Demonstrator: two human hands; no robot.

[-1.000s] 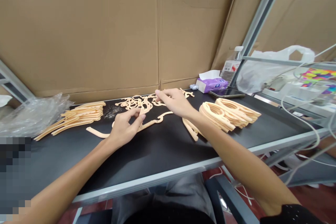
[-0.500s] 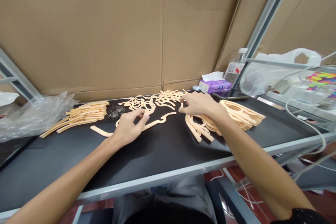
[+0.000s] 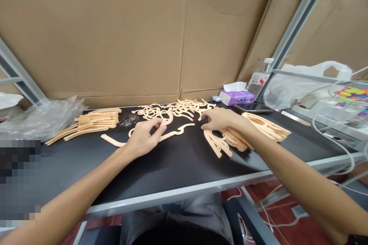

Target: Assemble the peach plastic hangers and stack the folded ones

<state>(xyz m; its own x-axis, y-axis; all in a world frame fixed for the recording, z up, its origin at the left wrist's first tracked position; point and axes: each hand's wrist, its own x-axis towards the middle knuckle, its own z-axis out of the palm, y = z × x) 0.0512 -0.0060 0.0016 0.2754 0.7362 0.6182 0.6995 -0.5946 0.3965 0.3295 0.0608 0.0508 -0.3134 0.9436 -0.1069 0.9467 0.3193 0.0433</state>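
Note:
My left hand (image 3: 145,136) is closed in a pinch on a small pale beige hanger hook (image 3: 167,116), raised over the table. Beneath that hand lie long curved hanger arms (image 3: 172,134), one end poking out on each side of it. My right hand (image 3: 217,118) is bent with thumb and forefinger apart, beside the pile of loose hooks (image 3: 184,107) and above the near end of the stacked beige hanger pieces (image 3: 217,143). No piece shows between its fingers. Its palm and wrist hide part of that stack.
A bundle of hanger arms (image 3: 97,122) lies on the left, beside crumpled clear plastic (image 3: 48,116). At the back right are a purple tissue pack (image 3: 237,97), a phone (image 3: 253,107) and a bottle (image 3: 260,78). Cardboard (image 3: 115,38) walls the back; cables (image 3: 330,149) hang at right.
My right hand has drawn back slightly from the loose hooks, toward me and to the right. My left hand keeps its pinch on the hook. The camera view has shifted a little.

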